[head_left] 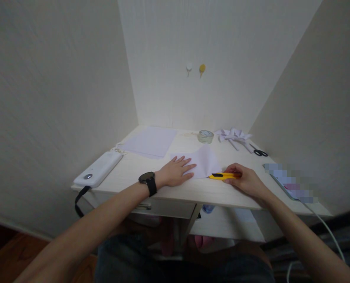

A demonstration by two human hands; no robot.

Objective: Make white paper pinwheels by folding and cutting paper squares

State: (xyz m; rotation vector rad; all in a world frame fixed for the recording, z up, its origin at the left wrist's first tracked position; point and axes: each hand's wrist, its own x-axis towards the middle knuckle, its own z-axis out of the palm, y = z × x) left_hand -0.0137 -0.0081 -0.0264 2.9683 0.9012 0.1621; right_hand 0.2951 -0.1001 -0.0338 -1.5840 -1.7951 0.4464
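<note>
My left hand (177, 171) lies flat with its fingers spread on a folded sheet of white paper (207, 159), pressing it to the desk. A dark watch is on that wrist. In my right hand (245, 181) is a yellow utility knife (222, 176), held level just above or on the desk. Its tip points left and meets the lower edge of the paper near the right corner. Whether the blade is inside the fold, I cannot tell.
Flat white sheets (151, 140) lie at the back left. Clear tape (205, 136), a folded-paper piece (234, 135) and scissors (260, 152) are along the back right. A white device (100, 169) sits left; a cabled phone (290, 184) sits right on the desk (163, 194).
</note>
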